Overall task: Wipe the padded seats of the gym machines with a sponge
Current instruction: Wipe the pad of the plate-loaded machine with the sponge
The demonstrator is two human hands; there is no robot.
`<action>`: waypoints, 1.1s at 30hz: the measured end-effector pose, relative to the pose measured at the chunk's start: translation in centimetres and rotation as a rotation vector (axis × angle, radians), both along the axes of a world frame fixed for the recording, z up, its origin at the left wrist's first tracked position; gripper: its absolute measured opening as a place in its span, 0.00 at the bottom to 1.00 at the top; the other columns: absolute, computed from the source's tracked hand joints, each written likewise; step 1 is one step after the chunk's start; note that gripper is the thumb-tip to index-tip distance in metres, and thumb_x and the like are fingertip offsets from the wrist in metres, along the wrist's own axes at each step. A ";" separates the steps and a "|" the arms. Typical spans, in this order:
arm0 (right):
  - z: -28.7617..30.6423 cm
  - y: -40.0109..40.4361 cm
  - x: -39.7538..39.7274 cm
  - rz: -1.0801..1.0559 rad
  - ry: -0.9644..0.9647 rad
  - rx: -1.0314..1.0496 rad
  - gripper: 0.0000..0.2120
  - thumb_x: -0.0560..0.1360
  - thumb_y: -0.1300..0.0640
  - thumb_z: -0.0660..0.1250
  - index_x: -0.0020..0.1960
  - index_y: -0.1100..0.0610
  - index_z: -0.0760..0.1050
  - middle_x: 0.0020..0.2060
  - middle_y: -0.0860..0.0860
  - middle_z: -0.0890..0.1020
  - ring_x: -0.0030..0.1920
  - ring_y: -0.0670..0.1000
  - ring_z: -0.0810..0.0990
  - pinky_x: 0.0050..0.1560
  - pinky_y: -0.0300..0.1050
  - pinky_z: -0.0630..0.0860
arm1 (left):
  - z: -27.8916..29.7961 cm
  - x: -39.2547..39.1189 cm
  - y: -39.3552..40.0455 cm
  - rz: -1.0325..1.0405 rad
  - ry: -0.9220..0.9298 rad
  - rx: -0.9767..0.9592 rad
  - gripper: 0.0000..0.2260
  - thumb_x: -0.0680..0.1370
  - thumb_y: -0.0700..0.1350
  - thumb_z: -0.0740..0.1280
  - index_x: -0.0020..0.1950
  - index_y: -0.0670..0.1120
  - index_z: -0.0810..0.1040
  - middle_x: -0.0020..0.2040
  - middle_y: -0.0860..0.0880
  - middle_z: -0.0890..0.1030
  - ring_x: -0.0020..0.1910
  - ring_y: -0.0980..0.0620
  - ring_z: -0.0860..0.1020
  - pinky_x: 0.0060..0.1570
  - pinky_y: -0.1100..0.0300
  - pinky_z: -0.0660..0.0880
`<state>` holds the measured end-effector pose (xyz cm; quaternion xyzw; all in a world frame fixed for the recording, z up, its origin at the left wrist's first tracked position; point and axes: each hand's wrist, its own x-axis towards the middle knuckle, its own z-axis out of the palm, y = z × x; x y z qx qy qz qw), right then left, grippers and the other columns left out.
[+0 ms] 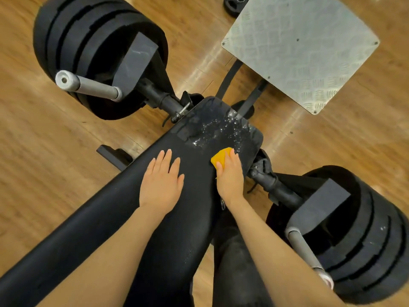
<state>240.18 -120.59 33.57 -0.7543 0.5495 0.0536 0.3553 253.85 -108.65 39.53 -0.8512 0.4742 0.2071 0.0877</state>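
The long black padded vinyl seat (137, 209) runs from seven o'clock up to one o'clock, its far end speckled with white foam or droplets (221, 127). At eleven and four o'clock sit two stacks of black round weight plates (95, 52) on grey metal sleeves; a grey checker-pattern steel footplate (298, 47) lies at one o'clock.

The left hand (162, 182) rests flat on the pad at centre, fingers straight and slightly spread. The right hand (230, 176), just to its three o'clock, presses a small yellow sponge (220, 158) onto the seat near its right edge, fingers together and curled over it.

To wipe well, I would push the sponge toward twelve o'clock through the wet patch in overlapping strokes, keeping even pressure, with the left palm steadying.

No brand, label or writing is legible.
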 end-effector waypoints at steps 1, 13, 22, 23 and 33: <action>0.8 1.7 -0.7 0.002 -0.003 -0.007 0.25 0.82 0.51 0.53 0.77 0.59 0.56 0.77 0.53 0.55 0.77 0.54 0.51 0.77 0.49 0.52 | 0.1 0.0 0.0 -0.001 -0.006 0.003 0.25 0.83 0.55 0.48 0.78 0.49 0.53 0.79 0.46 0.49 0.78 0.48 0.46 0.76 0.52 0.47; -1.1 -0.8 -2.0 0.001 -0.029 0.017 0.24 0.83 0.52 0.54 0.76 0.60 0.57 0.77 0.54 0.56 0.77 0.54 0.51 0.77 0.49 0.49 | -0.3 -0.2 -0.3 -0.009 -0.045 0.023 0.24 0.81 0.54 0.54 0.76 0.46 0.62 0.77 0.44 0.57 0.77 0.46 0.53 0.74 0.52 0.49; 1.0 3.0 -2.8 0.038 -0.061 0.008 0.25 0.82 0.52 0.54 0.77 0.57 0.56 0.77 0.51 0.54 0.78 0.52 0.49 0.77 0.48 0.49 | -0.5 -0.2 -0.2 0.001 -0.055 0.000 0.24 0.81 0.54 0.56 0.75 0.46 0.63 0.77 0.43 0.59 0.77 0.46 0.55 0.74 0.51 0.51; 1.9 4.6 -3.4 0.062 -0.067 0.025 0.25 0.82 0.51 0.54 0.77 0.56 0.55 0.77 0.48 0.53 0.78 0.50 0.48 0.77 0.47 0.47 | -0.5 -0.2 -0.2 -0.001 -0.056 0.003 0.24 0.81 0.54 0.56 0.75 0.46 0.63 0.77 0.43 0.59 0.77 0.46 0.55 0.74 0.51 0.51; -3.3 -6.3 3.1 0.188 -0.049 0.059 0.25 0.83 0.51 0.54 0.77 0.59 0.56 0.77 0.54 0.54 0.77 0.56 0.51 0.76 0.52 0.53 | -0.4 -0.3 -0.3 -0.001 -0.053 -0.001 0.25 0.81 0.54 0.53 0.77 0.47 0.60 0.78 0.45 0.56 0.78 0.47 0.51 0.74 0.53 0.47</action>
